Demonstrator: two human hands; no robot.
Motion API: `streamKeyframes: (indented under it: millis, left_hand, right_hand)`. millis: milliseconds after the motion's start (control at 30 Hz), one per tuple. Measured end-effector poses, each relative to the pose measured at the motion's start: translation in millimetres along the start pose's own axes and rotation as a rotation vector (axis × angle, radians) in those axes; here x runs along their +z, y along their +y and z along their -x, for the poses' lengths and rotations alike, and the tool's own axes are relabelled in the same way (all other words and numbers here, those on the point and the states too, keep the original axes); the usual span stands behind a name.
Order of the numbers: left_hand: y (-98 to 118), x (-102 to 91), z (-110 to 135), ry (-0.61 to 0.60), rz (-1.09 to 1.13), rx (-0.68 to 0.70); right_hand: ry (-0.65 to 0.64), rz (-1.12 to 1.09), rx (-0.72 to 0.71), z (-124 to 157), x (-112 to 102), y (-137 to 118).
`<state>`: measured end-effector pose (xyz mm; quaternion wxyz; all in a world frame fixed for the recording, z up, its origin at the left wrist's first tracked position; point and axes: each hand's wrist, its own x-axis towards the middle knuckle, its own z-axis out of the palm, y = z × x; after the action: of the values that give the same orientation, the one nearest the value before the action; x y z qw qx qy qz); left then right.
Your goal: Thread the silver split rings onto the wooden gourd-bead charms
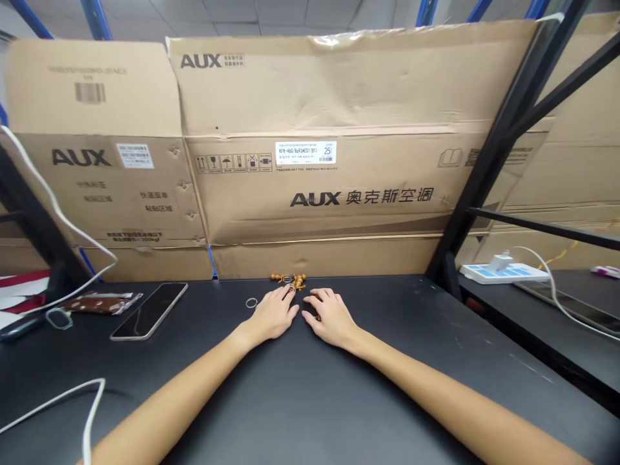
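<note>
The black tabletop (387, 394) runs out in front of me, with its far edge against cardboard. Near that edge sits a small cluster of amber-brown knobbly pieces (289, 280), and a small metal ring (251, 302) lies alone just to their left. Farther to my left is a smartphone (149, 311), lying face up at a slant, with a brown foil packet (103, 302) just beyond it. A dark object with a clear loop (59, 318) sits past that, and a white cable (62, 403) curls nearer me. To my right, a separate dark tabletop (576, 297) holds a white power strip (504, 274).
</note>
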<state>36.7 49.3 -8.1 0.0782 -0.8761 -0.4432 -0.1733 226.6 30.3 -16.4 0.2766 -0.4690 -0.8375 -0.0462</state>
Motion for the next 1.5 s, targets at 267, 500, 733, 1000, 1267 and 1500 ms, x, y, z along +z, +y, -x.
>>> streamKeyframes:
  millis: [267, 500, 733, 1000, 1267, 1500]
  left_hand:
    - [7, -9.0, 6, 0.011, 0.023, 0.082]
    - [20, -34.6, 48, -0.001, 0.139, 0.172]
    - [18, -44.3, 65, 0.008, 0.185, 0.167]
    - [9, -36.5, 65, 0.004, 0.214, 0.044]
    - [1, -35.9, 65, 0.015, 0.22, -0.009]
    - [6, -37.6, 63, 0.026, 0.261, 0.14]
  right_hand:
    - [-0.029, -0.026, 0.001, -5, 2, 23]
    - [0.071, -0.012, -0.023, -5, 0, 26]
    - [0.074, -0.111, -0.271, 5, -17, -15]
    - [-0.026, -0.108, -0.208, 8, -14, -22]
    - [-0.048, -0.233, -0.249, 7, -12, -19]
    - [-0.065, -0.334, -0.303, 7, -10, -17]
